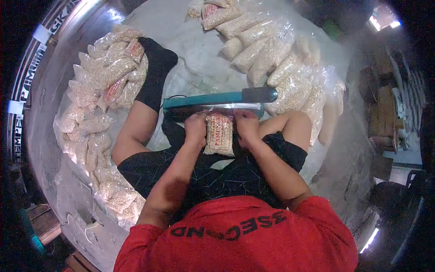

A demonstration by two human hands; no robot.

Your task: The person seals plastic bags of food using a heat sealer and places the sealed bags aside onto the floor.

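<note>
Between my hands hangs a clear plastic bag of pale beans [219, 138] with red printing on its front. My left hand [195, 129] is closed on the bag's upper left corner. The upper right corner is pinched in the fingers of my right hand [248, 128]. The bag's top edge lies at the front of a teal bag sealer [204, 100], whose long arm has a black end on the right. A bright strip shows beneath that arm. Exactly how far the bag's edge reaches into the sealer I cannot tell.
Filled bags [106, 72] lie in a curved row on the left, beside my outstretched leg in a black sock [158, 59]. More filled bags [267, 50] spread over the pale floor sheet [190, 50] ahead and right. Wooden objects [387, 113] stand at far right.
</note>
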